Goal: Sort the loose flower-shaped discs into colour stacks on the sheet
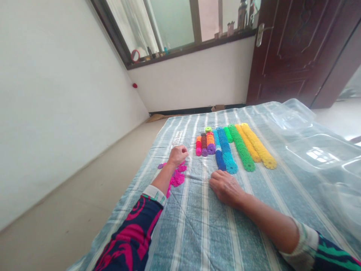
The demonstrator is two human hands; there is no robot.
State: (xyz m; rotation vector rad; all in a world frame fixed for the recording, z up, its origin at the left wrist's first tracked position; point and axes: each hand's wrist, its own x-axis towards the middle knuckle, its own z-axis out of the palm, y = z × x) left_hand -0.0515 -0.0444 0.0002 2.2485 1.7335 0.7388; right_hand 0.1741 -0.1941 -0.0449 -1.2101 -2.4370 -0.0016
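Observation:
My left hand (178, 155) is closed, its fingers curled just above a loose pile of magenta plastic discs (178, 178); whatever it may hold is hidden. A purple disc (160, 166) lies at the pile's left edge. My right hand (225, 187) rests on the cloth with its fingers bent inward, close to the near end of a dark blue stack (220, 161); its fingertips are hidden. Beyond it, notched discs lie in rows by colour: a light blue stack (229, 162), a green stack (241, 149), a yellow stack (259, 148), and shorter red, brown, orange and purple ones.
A striped grey-blue cloth (194, 226) covers the bed-like surface. Clear plastic containers (318, 150) stand along its right side. Past the far edge are a white wall, a window ledge (191, 49) with small items, and a dark red door (293, 49).

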